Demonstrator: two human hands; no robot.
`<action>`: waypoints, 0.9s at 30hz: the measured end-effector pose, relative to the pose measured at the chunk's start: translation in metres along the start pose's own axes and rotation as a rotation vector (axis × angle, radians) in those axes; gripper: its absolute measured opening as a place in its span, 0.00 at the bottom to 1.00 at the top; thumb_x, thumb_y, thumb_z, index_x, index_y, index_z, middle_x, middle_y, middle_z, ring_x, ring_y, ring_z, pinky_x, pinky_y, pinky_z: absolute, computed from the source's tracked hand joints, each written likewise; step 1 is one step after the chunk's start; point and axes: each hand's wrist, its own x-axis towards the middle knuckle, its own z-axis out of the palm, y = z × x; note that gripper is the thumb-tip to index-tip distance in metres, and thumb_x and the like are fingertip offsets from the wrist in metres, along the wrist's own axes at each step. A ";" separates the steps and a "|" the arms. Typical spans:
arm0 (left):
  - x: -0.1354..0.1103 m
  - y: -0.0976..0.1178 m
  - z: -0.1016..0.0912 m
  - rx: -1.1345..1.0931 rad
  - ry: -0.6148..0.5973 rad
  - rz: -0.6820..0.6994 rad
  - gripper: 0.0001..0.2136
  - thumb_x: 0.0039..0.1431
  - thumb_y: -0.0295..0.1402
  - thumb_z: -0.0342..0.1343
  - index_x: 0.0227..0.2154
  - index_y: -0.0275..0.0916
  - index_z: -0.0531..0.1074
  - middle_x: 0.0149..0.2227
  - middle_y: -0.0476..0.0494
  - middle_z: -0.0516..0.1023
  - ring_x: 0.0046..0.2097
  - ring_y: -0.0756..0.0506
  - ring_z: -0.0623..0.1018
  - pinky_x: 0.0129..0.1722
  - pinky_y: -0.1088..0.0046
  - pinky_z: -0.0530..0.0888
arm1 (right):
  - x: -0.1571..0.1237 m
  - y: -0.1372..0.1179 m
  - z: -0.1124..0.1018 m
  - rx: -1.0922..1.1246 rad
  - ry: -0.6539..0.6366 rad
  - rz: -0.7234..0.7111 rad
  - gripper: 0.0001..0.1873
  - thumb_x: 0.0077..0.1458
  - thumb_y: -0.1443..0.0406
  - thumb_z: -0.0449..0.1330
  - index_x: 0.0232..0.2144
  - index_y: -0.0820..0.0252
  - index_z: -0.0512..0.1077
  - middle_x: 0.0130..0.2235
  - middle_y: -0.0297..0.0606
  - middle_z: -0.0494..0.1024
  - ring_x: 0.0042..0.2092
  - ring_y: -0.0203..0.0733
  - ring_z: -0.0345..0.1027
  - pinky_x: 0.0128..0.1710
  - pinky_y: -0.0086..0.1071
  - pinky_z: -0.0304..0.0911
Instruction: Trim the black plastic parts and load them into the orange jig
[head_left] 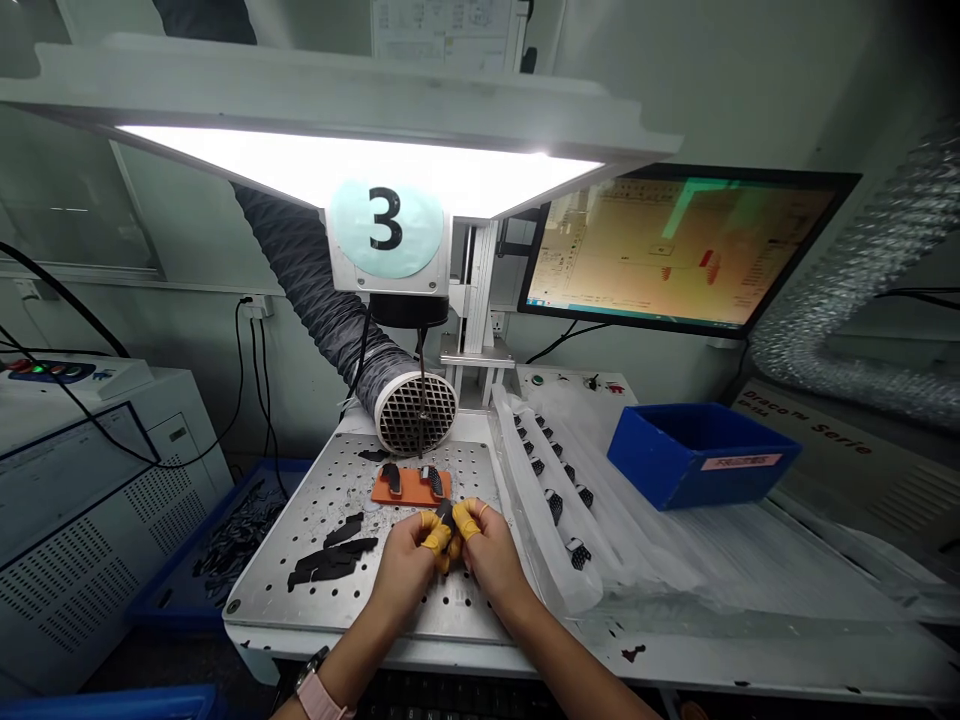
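My left hand (406,566) and my right hand (490,553) wear yellow finger cots and meet above a perforated metal plate (300,560). Both pinch a small black piece (445,515) between the fingertips. Just beyond them lies an orange jig block (411,488) holding two black pieces with patterned faces (433,481). Black sheet scraps (330,560) lie to the left of my left hand. Clear plastic film (555,500) with a row of small black pieces lies to the right of my right hand.
A ribbed fume hose with a round grille (416,412) opens behind the plate, under a lit machine head marked 3 (385,225). A blue bin (697,455) stands at right, a monitor (675,250) behind it. A blue tray of black scraps (232,540) sits low at left.
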 end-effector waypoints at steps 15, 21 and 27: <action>0.000 -0.002 -0.002 0.000 -0.017 0.004 0.03 0.40 0.26 0.51 0.16 0.36 0.67 0.16 0.52 0.69 0.20 0.53 0.66 0.19 0.79 0.59 | -0.002 -0.003 0.000 0.003 -0.013 0.016 0.11 0.53 0.60 0.54 0.22 0.58 0.61 0.19 0.27 0.63 0.19 0.33 0.54 0.18 0.26 0.51; 0.000 -0.003 -0.001 -0.014 -0.002 -0.004 0.03 0.40 0.26 0.52 0.16 0.36 0.68 0.16 0.52 0.69 0.20 0.53 0.66 0.19 0.79 0.59 | -0.002 -0.004 0.000 -0.024 -0.004 0.009 0.11 0.52 0.61 0.55 0.22 0.58 0.61 0.18 0.27 0.63 0.19 0.32 0.53 0.18 0.26 0.51; 0.000 0.000 0.000 -0.009 0.003 -0.009 0.02 0.38 0.26 0.52 0.15 0.36 0.68 0.15 0.52 0.69 0.19 0.53 0.66 0.19 0.79 0.59 | -0.001 -0.001 0.000 -0.014 -0.005 0.012 0.11 0.52 0.60 0.55 0.22 0.58 0.61 0.19 0.28 0.63 0.20 0.34 0.55 0.19 0.26 0.52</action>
